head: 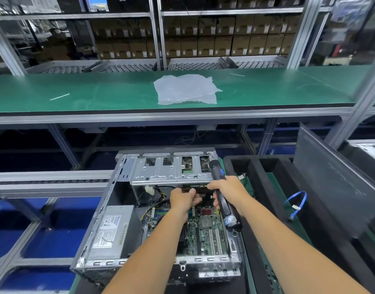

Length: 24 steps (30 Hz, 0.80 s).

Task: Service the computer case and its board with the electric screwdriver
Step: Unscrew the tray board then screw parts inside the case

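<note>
The open case lies near, board inside. The right hand grips the screwdriver, long axis running far-to-near (tip hidden). The left hand, fingers curled on something unclear, sits just left over the board's far edge.

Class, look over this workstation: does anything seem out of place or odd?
A crumpled clear plastic bag lies loose on the green shelf above the case, with two thin white strips nearby. A blue cable lies loose right of the case. Otherwise nothing stands out.
</note>
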Each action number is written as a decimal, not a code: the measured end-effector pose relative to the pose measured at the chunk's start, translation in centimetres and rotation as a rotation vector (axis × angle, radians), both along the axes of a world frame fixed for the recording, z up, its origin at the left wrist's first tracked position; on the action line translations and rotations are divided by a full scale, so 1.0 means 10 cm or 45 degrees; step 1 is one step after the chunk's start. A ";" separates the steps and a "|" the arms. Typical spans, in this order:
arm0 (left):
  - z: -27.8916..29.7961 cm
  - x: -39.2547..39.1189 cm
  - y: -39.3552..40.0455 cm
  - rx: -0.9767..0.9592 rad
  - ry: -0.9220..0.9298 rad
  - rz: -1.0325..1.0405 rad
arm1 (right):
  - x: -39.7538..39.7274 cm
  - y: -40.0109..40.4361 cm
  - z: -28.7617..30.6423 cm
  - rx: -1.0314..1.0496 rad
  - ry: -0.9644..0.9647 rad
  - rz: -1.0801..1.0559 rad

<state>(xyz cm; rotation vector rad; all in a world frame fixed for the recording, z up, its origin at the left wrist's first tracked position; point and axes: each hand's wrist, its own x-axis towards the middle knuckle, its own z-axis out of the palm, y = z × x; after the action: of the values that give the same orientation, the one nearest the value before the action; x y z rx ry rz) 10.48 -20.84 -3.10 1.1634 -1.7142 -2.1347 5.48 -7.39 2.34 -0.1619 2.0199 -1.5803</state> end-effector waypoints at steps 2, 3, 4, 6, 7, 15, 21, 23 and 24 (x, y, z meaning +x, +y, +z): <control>-0.01 0.02 -0.01 -0.080 -0.082 -0.020 | -0.01 0.00 -0.01 0.000 0.000 -0.004; 0.00 0.03 -0.01 -0.099 -0.113 -0.054 | -0.01 -0.01 -0.02 0.000 0.002 -0.005; 0.01 0.05 0.00 -0.124 -0.142 -0.124 | -0.01 -0.01 -0.02 0.001 0.004 -0.006; 0.04 0.10 0.03 -0.196 -0.176 -0.321 | -0.01 -0.01 -0.03 0.001 0.005 -0.011; 0.08 0.13 0.05 -0.228 -0.161 -0.382 | 0.00 -0.01 -0.02 -0.006 -0.002 -0.016; 0.73 0.10 0.29 -0.535 0.214 -0.342 | 0.15 0.15 0.18 -0.052 -0.051 0.077; 0.95 -0.17 0.90 -0.724 0.305 -0.586 | 0.19 0.86 0.26 -0.011 -0.006 0.075; 0.93 -0.26 1.17 -0.775 0.297 -0.688 | 0.16 1.17 0.24 0.013 -0.020 -0.010; 0.91 -0.30 1.31 -0.808 0.275 -0.742 | 0.13 1.33 0.21 0.028 -0.029 -0.043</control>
<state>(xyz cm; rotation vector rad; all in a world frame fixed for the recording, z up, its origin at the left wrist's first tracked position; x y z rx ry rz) 7.52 -7.75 5.95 0.2729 -2.5502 -1.6223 6.80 5.91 4.44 -0.1019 2.0313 -1.5730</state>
